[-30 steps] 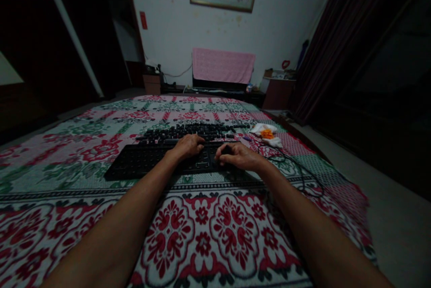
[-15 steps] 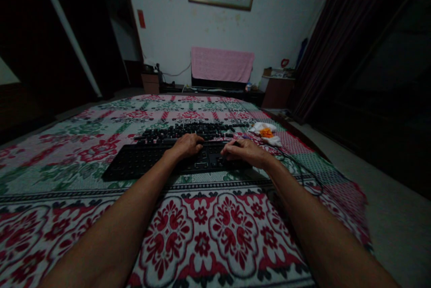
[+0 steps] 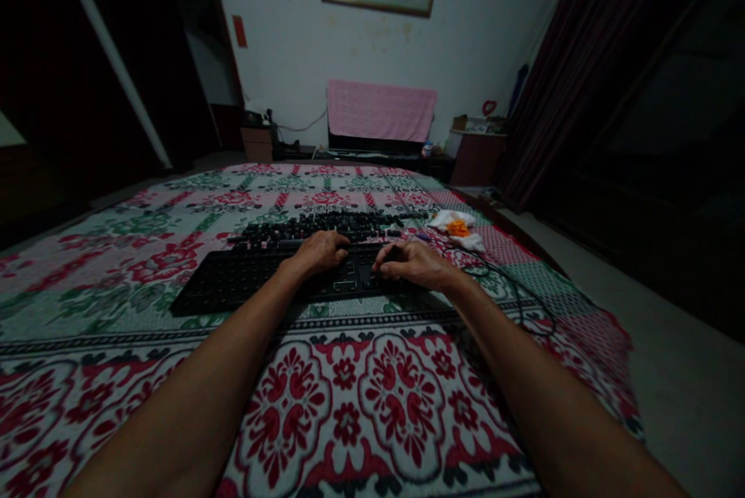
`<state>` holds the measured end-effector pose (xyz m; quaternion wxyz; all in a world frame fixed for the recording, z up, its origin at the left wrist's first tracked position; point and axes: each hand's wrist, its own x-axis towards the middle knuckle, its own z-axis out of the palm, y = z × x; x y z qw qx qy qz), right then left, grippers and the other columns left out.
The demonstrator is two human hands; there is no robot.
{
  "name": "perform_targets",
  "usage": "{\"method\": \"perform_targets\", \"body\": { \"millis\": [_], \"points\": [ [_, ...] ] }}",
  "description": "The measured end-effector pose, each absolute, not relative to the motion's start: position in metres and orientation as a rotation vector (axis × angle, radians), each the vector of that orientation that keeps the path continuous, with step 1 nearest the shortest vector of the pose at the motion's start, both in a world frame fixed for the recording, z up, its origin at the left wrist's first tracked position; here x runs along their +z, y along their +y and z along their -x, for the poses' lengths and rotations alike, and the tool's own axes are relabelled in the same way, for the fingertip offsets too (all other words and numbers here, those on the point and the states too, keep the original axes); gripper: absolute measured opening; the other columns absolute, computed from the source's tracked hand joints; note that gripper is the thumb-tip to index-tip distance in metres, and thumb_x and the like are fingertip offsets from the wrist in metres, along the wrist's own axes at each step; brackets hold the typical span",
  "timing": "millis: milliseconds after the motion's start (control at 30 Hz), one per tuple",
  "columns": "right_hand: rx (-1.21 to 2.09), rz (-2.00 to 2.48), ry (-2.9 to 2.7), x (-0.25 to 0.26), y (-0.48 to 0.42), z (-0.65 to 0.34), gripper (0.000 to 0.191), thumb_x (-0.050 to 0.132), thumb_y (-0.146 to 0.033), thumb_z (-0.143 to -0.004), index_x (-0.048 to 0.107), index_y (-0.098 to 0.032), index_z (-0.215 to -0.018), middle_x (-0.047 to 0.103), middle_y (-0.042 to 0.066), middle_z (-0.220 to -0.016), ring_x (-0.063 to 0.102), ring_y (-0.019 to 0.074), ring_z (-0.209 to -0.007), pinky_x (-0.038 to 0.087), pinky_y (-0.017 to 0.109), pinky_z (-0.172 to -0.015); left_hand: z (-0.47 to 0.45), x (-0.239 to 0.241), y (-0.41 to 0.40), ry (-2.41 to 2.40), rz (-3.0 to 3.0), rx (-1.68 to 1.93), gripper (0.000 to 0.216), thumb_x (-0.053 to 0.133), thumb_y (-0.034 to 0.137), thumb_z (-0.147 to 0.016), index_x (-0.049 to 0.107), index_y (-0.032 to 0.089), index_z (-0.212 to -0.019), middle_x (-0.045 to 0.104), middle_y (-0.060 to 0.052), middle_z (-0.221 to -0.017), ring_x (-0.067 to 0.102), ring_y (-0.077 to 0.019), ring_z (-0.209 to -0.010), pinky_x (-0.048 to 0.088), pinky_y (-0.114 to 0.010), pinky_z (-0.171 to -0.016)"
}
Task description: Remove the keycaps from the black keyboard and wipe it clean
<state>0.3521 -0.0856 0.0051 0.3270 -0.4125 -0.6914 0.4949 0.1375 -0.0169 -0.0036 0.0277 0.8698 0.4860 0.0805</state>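
A black keyboard (image 3: 233,281) lies across a floral blanket (image 3: 349,397). My left hand (image 3: 319,250) rests on the keyboard's middle, its fingers curled down over the far edge and gripping it. My right hand (image 3: 410,262) sits just to the right with its fingertips pinched together against the keys; what they hold is too dark to name. A heap of loose black keycaps (image 3: 326,225) lies right behind the keyboard.
The keyboard's black cable (image 3: 518,300) loops over the blanket on the right. A white cloth with something orange (image 3: 459,228) lies at the bed's right edge. Beyond the bed stand a pink-draped unit (image 3: 381,112) and low cabinets (image 3: 474,157).
My right hand moved toward the keyboard's far right, then came back left, fingertips pinched on the keys. My left hand stayed put. The view drifted slightly.
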Motion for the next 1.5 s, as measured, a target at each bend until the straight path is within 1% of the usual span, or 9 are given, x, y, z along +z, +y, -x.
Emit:
{"method": "perform_targets", "body": {
  "millis": [300,533,700,867,1133,1400,1500],
  "points": [
    [1.263,1.006,-1.939,-0.001,-0.082,-0.344,0.018,0.064,-0.026,-0.068,0.059,-0.015,-0.082,0.064,0.000,-0.077,0.054,0.0086,-0.064,0.042,0.021,-0.062,-0.137,-0.004,-0.016,1.520,-2.672,0.239,0.038,0.045,0.030,-0.079,0.060,0.026,-0.114,0.063,-0.001,-0.117,0.055,-0.0191,-0.109,0.041,-0.027,-0.092],
    [1.031,1.032,-2.104,-0.005,-0.080,-0.338,0.014,0.058,-0.025,-0.072,0.059,-0.016,-0.083,0.063,-0.001,-0.076,0.057,0.0109,-0.068,0.042,0.022,-0.064,-0.138,-0.003,-0.017,1.503,-2.700,0.226,0.040,0.044,0.029,-0.079,0.060,0.024,-0.115,0.062,-0.003,-0.118,0.056,-0.0194,-0.108,0.042,-0.026,-0.093],
    [0.867,1.053,-2.222,-0.002,-0.082,-0.338,0.013,0.056,-0.023,-0.075,0.061,-0.016,-0.084,0.062,-0.002,-0.072,0.055,0.0102,-0.065,0.040,0.020,-0.062,-0.138,-0.002,-0.018,1.511,-2.701,0.210,0.040,0.045,0.029,-0.079,0.059,0.025,-0.116,0.063,-0.001,-0.116,0.056,-0.0181,-0.108,0.042,-0.025,-0.092],
    [0.763,1.051,-2.304,0.002,-0.085,-0.338,0.012,0.056,-0.021,-0.075,0.063,-0.016,-0.083,0.061,-0.002,-0.069,0.053,0.0092,-0.063,0.039,0.019,-0.061,-0.139,-0.002,-0.019,1.524,-2.711,0.217,0.041,0.043,0.030,-0.079,0.058,0.024,-0.117,0.061,-0.003,-0.119,0.055,-0.0189,-0.109,0.042,-0.026,-0.092],
    [0.866,1.031,-2.215,-0.007,-0.080,-0.342,0.015,0.057,-0.027,-0.076,0.063,-0.016,-0.084,0.062,-0.002,-0.071,0.054,0.0101,-0.062,0.039,0.020,-0.059,-0.138,-0.004,-0.017,1.517,-2.688,0.229,0.038,0.046,0.029,-0.078,0.060,0.025,-0.114,0.062,-0.003,-0.117,0.056,-0.0196,-0.108,0.042,-0.027,-0.092],
    [0.843,1.024,-2.262,-0.004,-0.083,-0.338,0.012,0.055,-0.020,-0.075,0.063,-0.016,-0.083,0.062,-0.001,-0.074,0.054,0.0099,-0.066,0.040,0.019,-0.061,-0.138,-0.003,-0.017,1.524,-2.695,0.191,0.040,0.045,0.030,-0.079,0.058,0.024,-0.117,0.060,-0.003,-0.121,0.055,-0.0196,-0.110,0.041,-0.027,-0.094],
    [0.925,1.000,-2.178,-0.009,-0.081,-0.338,0.013,0.055,-0.023,-0.074,0.061,-0.015,-0.082,0.062,-0.001,-0.074,0.054,0.0104,-0.067,0.041,0.020,-0.060,-0.138,-0.002,-0.018,1.524,-2.702,0.202,0.038,0.045,0.028,-0.079,0.060,0.026,-0.114,0.061,-0.002,-0.119,0.055,-0.0190,-0.110,0.041,-0.026,-0.093]
  ]
}}
